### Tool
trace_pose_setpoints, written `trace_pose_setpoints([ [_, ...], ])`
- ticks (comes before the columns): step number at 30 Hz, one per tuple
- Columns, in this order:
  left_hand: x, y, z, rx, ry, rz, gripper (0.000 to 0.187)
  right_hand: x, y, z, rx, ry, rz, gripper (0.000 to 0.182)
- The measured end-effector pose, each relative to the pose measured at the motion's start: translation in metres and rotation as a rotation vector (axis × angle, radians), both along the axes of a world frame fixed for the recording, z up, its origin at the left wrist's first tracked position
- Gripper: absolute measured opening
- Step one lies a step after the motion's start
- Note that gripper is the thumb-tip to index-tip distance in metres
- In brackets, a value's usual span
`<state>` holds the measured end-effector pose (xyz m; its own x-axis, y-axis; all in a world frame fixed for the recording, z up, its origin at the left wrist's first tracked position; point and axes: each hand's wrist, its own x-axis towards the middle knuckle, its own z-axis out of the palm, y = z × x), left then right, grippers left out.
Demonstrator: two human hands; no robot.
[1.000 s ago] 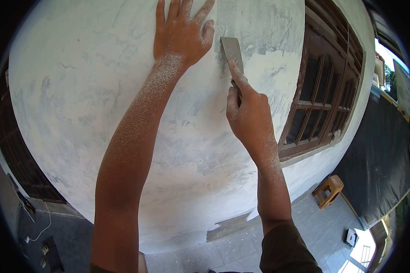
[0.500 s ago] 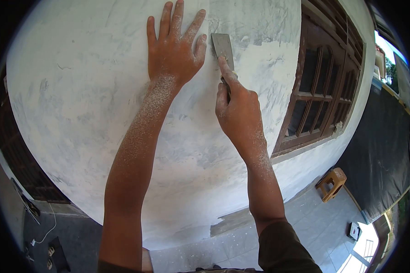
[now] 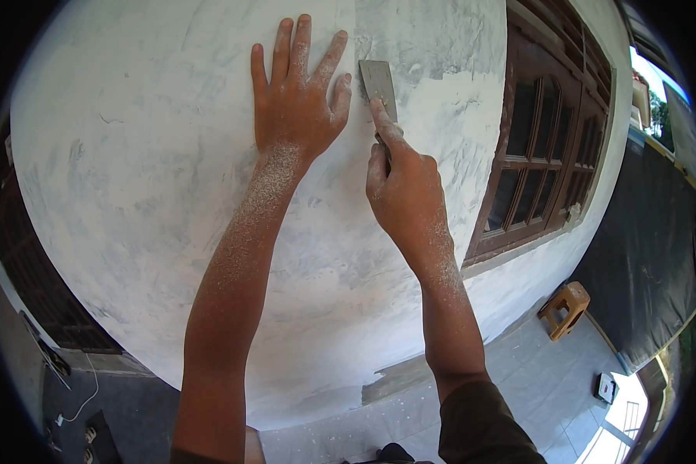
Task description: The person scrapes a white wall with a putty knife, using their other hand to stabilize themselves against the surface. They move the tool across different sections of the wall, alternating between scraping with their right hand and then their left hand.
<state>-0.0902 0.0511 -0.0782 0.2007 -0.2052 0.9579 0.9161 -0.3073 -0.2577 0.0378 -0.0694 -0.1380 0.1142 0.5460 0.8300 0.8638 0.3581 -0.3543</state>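
Note:
A white plastered wall (image 3: 147, 170) fills most of the view. My left hand (image 3: 295, 97) lies flat against it with the fingers spread; white dust covers the wrist and forearm. My right hand (image 3: 404, 189) grips the handle of a metal scraper (image 3: 378, 80), with the index finger stretched along its blade. The blade is pressed to the wall just right of my left hand, at the edge of a bare grey patch (image 3: 433, 39).
A dark brown wooden window frame (image 3: 545, 147) is set in the wall to the right. Below on the tiled floor stand a small wooden stool (image 3: 564, 308) and a white box (image 3: 607, 387). A black tarp (image 3: 649, 255) hangs at far right.
Both hands now sit slightly lower and to the left in the view than a second ago. The scraper stays pressed on the wall beside my left hand.

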Motion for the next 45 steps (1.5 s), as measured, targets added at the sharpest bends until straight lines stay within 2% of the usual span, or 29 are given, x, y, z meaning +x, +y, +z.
trace_pose_setpoints([
  [1,0.001,-0.002,0.0,-0.011,-0.003,0.025,0.055,-0.003,-0.003,-0.016,0.017,-0.028,-0.02,0.053],
  [4,0.0,-0.001,0.0,-0.01,-0.009,0.034,0.055,0.003,0.012,-0.008,0.1,-0.03,-0.009,0.051],
  [6,0.002,0.0,0.003,0.011,0.001,0.019,0.055,0.006,0.021,0.035,0.098,0.011,0.004,0.049],
  [8,0.002,-0.002,0.002,-0.013,-0.001,0.014,0.053,0.008,0.028,0.051,0.257,-0.049,-0.01,0.049],
  [12,0.003,-0.001,0.007,-0.006,-0.011,0.027,0.053,0.01,0.013,-0.014,0.147,-0.117,-0.053,0.051],
  [13,0.004,0.0,0.011,-0.007,-0.021,0.051,0.053,0.009,0.012,-0.014,0.08,-0.093,-0.037,0.051],
  [15,0.007,0.0,0.018,-0.015,-0.024,0.073,0.053,0.007,0.021,0.021,0.14,-0.089,-0.022,0.051],
  [17,0.01,0.002,0.034,0.112,-0.067,0.106,0.049,0.007,0.024,0.057,0.225,-0.087,0.008,0.051],
  [21,0.008,0.002,0.051,-0.037,-0.043,0.026,0.057,0.005,0.008,0.024,0.059,-0.093,-0.051,0.052],
  [22,0.009,0.002,0.052,-0.047,-0.042,0.029,0.056,0.004,0.007,0.012,0.107,-0.117,-0.049,0.051],
  [25,0.009,0.0,0.054,-0.066,-0.05,0.031,0.055,0.008,0.023,0.036,0.115,-0.08,-0.027,0.051],
  [27,0.01,-0.003,0.053,-0.078,-0.048,0.022,0.055,0.01,0.032,0.071,0.297,-0.119,-0.002,0.052],
  [30,0.01,-0.004,0.051,-0.092,-0.05,0.045,0.055,0.008,0.016,0.057,0.169,-0.093,-0.031,0.052],
  [32,0.01,-0.005,0.051,-0.082,-0.057,0.058,0.055,0.007,0.013,0.023,0.129,-0.13,-0.083,0.052],
  [34,0.01,-0.002,0.053,-0.085,-0.062,0.052,0.056,0.006,0.022,0.031,0.176,-0.103,-0.058,0.051],
  [37,0.011,-0.001,0.053,-0.077,-0.041,0.066,0.056,0.007,0.037,0.092,0.3,-0.072,0.0,0.049],
  [42,0.01,0.003,0.056,-0.055,-0.042,0.055,0.056,0.003,0.02,0.058,0.149,-0.074,-0.039,0.05],
  [44,0.011,0.003,0.067,-0.049,-0.041,0.064,0.056,-0.003,0.023,0.059,0.196,-0.081,-0.045,0.051],
  [45,0.012,0.004,0.074,-0.049,-0.037,0.06,0.056,0.001,0.029,0.077,0.193,-0.068,-0.013,0.051],
])
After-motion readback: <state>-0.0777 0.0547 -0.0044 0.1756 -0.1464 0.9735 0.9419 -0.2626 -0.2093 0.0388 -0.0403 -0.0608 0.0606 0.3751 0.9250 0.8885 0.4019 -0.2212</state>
